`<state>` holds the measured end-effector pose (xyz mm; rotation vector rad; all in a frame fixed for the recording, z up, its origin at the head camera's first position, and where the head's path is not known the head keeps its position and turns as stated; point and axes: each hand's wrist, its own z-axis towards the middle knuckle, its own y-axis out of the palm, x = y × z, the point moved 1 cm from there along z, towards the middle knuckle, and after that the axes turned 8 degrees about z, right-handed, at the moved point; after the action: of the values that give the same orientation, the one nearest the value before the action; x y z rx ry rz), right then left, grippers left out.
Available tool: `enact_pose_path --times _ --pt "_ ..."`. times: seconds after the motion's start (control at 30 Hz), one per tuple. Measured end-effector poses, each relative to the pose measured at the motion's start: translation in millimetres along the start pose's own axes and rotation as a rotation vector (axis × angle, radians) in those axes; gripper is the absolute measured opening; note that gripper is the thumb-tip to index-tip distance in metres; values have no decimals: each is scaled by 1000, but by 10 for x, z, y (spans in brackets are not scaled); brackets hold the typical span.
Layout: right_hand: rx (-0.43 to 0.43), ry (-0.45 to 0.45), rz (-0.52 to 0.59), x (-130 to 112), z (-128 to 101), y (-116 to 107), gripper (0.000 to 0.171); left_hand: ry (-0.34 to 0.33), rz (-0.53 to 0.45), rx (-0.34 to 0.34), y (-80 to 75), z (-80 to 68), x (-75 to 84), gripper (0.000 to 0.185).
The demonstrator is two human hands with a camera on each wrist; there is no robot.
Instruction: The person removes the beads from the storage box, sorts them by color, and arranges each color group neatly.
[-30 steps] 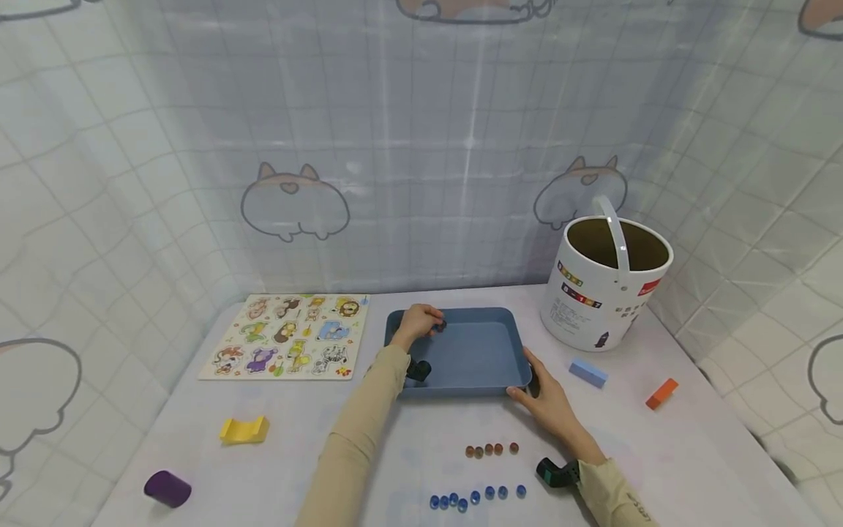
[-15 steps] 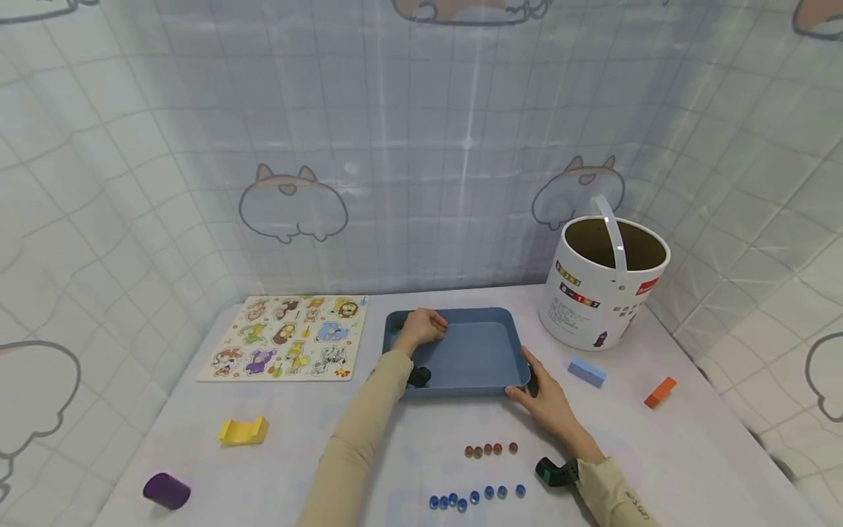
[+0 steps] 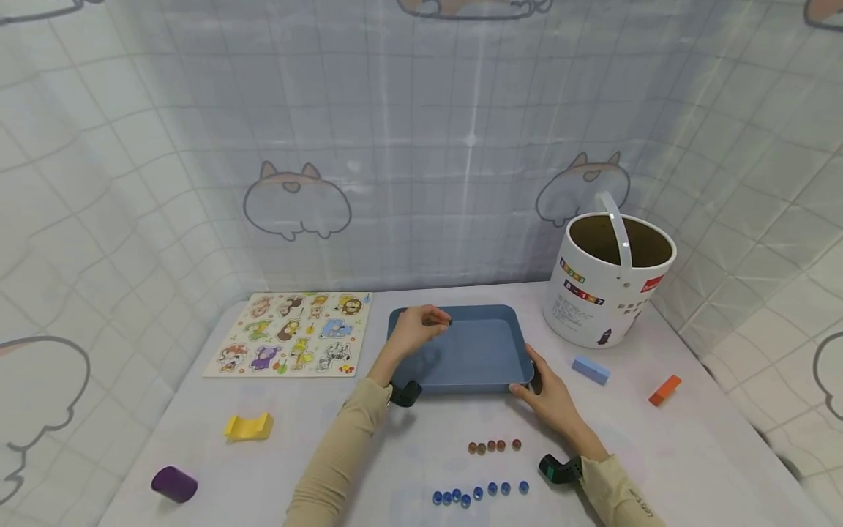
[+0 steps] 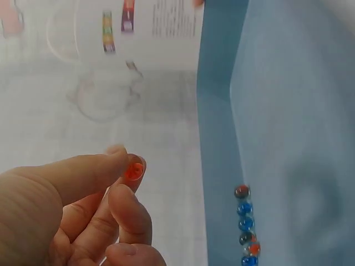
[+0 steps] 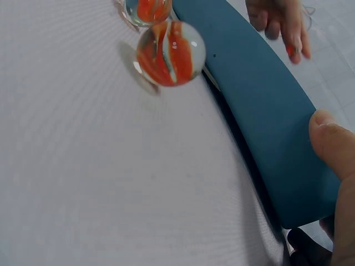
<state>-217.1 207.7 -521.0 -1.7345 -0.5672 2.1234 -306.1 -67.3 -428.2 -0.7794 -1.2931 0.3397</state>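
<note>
My left hand (image 3: 415,328) is over the far left part of a blue tray (image 3: 477,359). Its thumb and fingertips pinch a clear marble with orange inside (image 4: 135,168), held above the tray's far rim in the left wrist view. Along that side inside the tray lies a row of several marbles (image 4: 246,223), blue and orange; in the head view the hand hides them. My right hand (image 3: 552,399) grips the tray's near right corner, its thumb (image 5: 330,138) on the rim. Outside the tray, an orange-swirled marble (image 5: 171,54) shows close up in the right wrist view.
Orange marbles (image 3: 491,446) and blue marbles (image 3: 478,493) lie in two rows before the tray. An animal puzzle board (image 3: 290,335) is left, near a yellow block (image 3: 249,427) and purple cylinder (image 3: 174,484). Right are a white bucket (image 3: 586,307), blue block (image 3: 590,369) and orange block (image 3: 665,390).
My left hand has lifted away from the tray floor, its wrist and sleeve shifting left. The pinched marble now shows at its fingertips. My right hand has stayed on the tray's corner.
</note>
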Motion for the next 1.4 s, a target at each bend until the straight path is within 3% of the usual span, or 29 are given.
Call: enact_pose_path --times 0.1,0.3,0.63,0.87,1.13,1.27,1.4 --pt "-5 9 1 -2 3 -1 89 55 28 -5 24 -225 69 20" --pt "3 -10 -9 25 9 -13 88 168 20 -117 198 -685 120 20" --pt "8 -14 -4 24 -7 -16 88 162 33 -330 564 -1061 -35 24" --pt "7 -11 8 27 -25 -2 89 141 43 -351 648 -1149 -42 27" --pt "5 -12 9 15 -18 11 88 175 152 -348 710 -1168 -2 30" --pt "-3 -16 3 16 -17 18 88 167 161 -356 644 -1154 35 30" --pt "4 -22 -8 6 -9 3 88 165 132 -317 462 -1024 121 26"
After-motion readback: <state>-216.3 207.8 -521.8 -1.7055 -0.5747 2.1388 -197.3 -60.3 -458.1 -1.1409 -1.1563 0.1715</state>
